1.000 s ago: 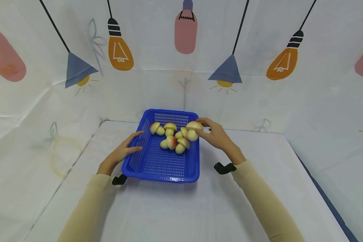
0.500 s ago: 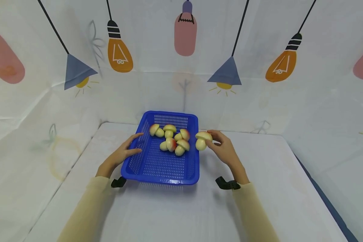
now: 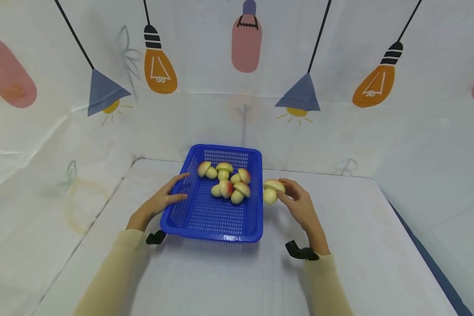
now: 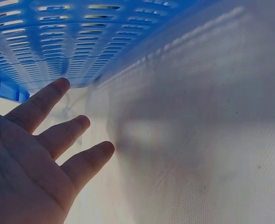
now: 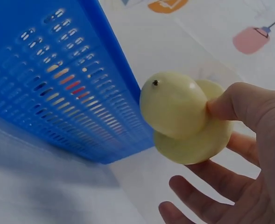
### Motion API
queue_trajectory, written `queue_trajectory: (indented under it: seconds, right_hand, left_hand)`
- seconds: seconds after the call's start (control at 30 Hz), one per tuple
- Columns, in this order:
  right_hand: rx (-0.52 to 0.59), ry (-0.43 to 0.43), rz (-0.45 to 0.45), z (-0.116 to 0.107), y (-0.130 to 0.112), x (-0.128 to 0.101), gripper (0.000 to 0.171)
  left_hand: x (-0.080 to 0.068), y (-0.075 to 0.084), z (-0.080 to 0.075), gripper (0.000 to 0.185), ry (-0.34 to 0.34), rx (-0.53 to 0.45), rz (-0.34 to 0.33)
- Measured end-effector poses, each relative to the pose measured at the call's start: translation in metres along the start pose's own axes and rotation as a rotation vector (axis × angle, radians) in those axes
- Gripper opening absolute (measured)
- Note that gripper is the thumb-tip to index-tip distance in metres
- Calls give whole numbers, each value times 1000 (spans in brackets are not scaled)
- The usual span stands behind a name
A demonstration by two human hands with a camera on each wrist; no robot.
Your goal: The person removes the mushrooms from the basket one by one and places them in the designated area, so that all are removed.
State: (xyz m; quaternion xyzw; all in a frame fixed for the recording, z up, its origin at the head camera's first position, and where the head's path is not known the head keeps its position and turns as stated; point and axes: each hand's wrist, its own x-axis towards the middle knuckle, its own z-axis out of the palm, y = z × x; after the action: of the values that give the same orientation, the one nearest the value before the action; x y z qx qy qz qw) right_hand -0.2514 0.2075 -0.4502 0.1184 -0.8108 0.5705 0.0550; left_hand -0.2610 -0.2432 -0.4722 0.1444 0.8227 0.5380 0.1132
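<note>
The right hand [image 3: 300, 206] pinched a toy mushroom [image 3: 272, 191] just outside the blue basket [image 3: 213, 219]; the left hand [image 3: 158, 202] lay flat and open against the basket; best to set the mushroom down gently on the desk [image 3: 359, 245].

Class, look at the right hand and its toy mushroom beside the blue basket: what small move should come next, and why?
Probably lower the mushroom onto the table and release. The right hand pinches it just outside the basket, near the surface, while the left hand steadies the basket's side.

No readable text, labels, brands or numbers on anything, backdrop prints are pictures only
</note>
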Motion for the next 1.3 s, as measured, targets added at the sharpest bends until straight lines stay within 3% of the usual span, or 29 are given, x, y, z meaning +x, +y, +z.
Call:
queue_trajectory:
  seconds: [0.17, 0.33, 0.6, 0.87, 1.3]
  right_hand:
    - [16, 13, -11, -6, 3, -2, 44]
    - [8, 11, 45, -9, 11, -4, 47]
    - [-40, -15, 85, 0, 40, -6, 45]
    - [-54, -52, 118, 7, 47, -5, 47]
    - [-20, -96, 74, 10, 56, -1, 49]
  left_hand:
    - [0, 1, -1, 74, -5, 5, 4]
    - [0, 3, -1, 74, -17, 7, -5]
    - [-2, 2, -1, 74, -28, 0, 12]
    - [-3, -1, -2, 73, -22, 7, 11]
    - [2, 0, -4, 72, -32, 54, 3]
